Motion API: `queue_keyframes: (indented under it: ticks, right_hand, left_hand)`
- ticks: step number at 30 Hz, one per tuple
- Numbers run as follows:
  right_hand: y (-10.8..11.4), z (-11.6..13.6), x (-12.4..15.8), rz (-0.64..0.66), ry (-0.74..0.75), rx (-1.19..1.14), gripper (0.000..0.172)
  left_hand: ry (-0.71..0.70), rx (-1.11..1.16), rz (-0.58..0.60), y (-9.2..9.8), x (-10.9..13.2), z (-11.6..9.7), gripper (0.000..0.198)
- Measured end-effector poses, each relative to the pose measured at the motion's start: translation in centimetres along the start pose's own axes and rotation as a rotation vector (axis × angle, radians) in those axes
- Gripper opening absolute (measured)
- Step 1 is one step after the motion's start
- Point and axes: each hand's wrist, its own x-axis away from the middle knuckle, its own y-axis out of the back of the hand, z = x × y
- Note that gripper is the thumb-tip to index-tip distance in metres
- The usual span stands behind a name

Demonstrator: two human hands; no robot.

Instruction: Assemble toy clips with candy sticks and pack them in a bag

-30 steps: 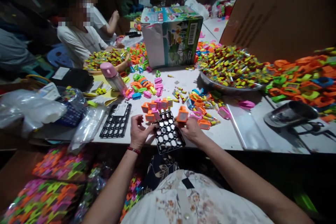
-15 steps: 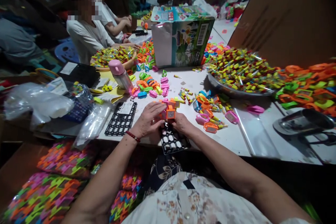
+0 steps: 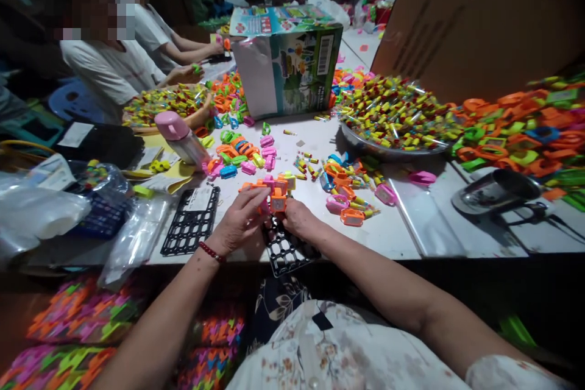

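My left hand [image 3: 241,219] is curled around the left side of a cluster of plastic toy watches [image 3: 278,202], mostly orange and pink, its fingertips on them. Against the right side of the cluster is my right hand [image 3: 299,219], fingers bent; what they grip is hidden. Just below both hands, a black grid tray [image 3: 289,256] sticks out over the table's front edge, partly covered by them. A second black grid tray [image 3: 189,225] lies flat to the left, with a pale sheet at its top.
Loose toy watches [image 3: 242,149] and small yellow-red tubes [image 3: 307,164] lie beyond my hands. A heaped metal bowl [image 3: 388,143], printed carton [image 3: 297,67], pink-lidded bottle [image 3: 183,137], plastic bags [image 3: 423,219] and metal scoop [image 3: 496,192] surround them. Co-workers [image 3: 98,73] sit at the left.
The view has turned to the right, so the table's things sit farther left. My hands stay at the toy watches. A co-worker's hand at the left now holds up a small green piece.
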Motion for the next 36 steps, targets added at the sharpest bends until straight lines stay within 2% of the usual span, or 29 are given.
queue_keyframes:
  ticks: [6,10,13,16,18,21,23,26,30,33,36]
  right_hand:
    - [0.8,0.4,-0.5,0.052,-0.003,0.045,0.026]
    - [0.2,0.6,-0.2,0.050,0.005,0.084,0.024]
    - [-0.5,0.9,-0.4,0.039,-0.021,0.119,0.027]
    - [0.1,1.0,-0.2,0.052,-0.023,0.137,0.022]
    - [1.7,0.6,1.3,0.019,0.024,0.116,0.023]
    - [5.4,-1.4,6.1,-0.206,0.131,0.109,0.027]
    - [8.1,-3.5,9.9,-0.334,0.085,0.239,0.027]
    - [10.9,-6.9,14.3,-0.322,-0.070,0.468,0.027]
    - [11.7,-9.2,16.0,-0.203,-0.097,0.640,0.028]
    - [11.1,-9.1,15.6,-0.139,-0.068,0.663,0.027]
    - [9.9,-8.0,14.6,-0.167,-0.010,0.513,0.031]
  left_hand:
    - [-0.037,-0.051,0.065,0.3,-0.6,0.3,0.065]
    - [-0.049,-0.075,0.069,0.3,-0.8,0.1,0.069]
    - [-0.067,-0.139,0.134,0.3,-1.3,0.2,0.073]
    - [-0.109,-0.151,0.191,0.3,-2.0,0.5,0.071]
    - [-0.128,-0.118,0.191,0.3,-2.3,0.7,0.067]
    - [-0.112,-0.070,0.162,0.3,-2.3,0.6,0.061]
    - [-0.084,-0.053,0.142,0.3,-2.4,0.4,0.056]
    - [-0.042,-0.078,0.114,0.3,-2.9,0.3,0.053]
    - [-0.040,-0.084,0.071,0.1,-3.7,0.2,0.044]
    - [-0.047,0.011,0.075,-0.1,-3.8,-0.2,0.037]
    - [-0.030,0.042,0.069,-0.3,-3.5,-0.5,0.037]
